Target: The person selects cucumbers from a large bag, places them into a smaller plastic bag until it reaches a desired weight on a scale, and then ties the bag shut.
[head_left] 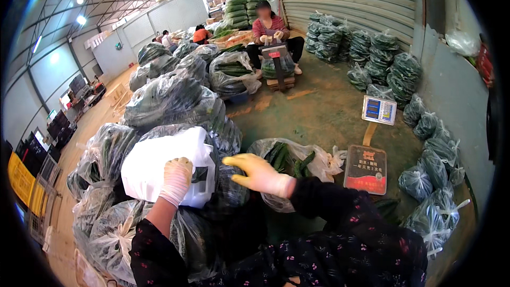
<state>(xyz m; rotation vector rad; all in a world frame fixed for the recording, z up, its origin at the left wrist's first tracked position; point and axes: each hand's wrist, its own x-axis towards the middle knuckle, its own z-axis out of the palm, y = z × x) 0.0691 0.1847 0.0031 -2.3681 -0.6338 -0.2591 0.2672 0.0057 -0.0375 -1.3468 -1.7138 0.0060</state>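
My left hand [177, 178], in a pale glove, is closed on the white plastic bag bundle [154, 154] lying on top of filled clear bags. To its right, my right hand [261, 174] is held above the floor in a yellowish glove. Its fingers are stretched out toward the bundle, with nothing visible in them. Just beyond that hand, an open clear bag of cucumbers [287, 157] rests on the floor, partly hidden by my wrist and sleeve.
A platform scale [366, 170] with its display [379, 110] stands at the right. Tied bags of green vegetables [417, 180] line the right wall. Large filled bags [164, 98] are heaped at the left. A person [271, 34] sits behind another scale [274, 53] at the back.
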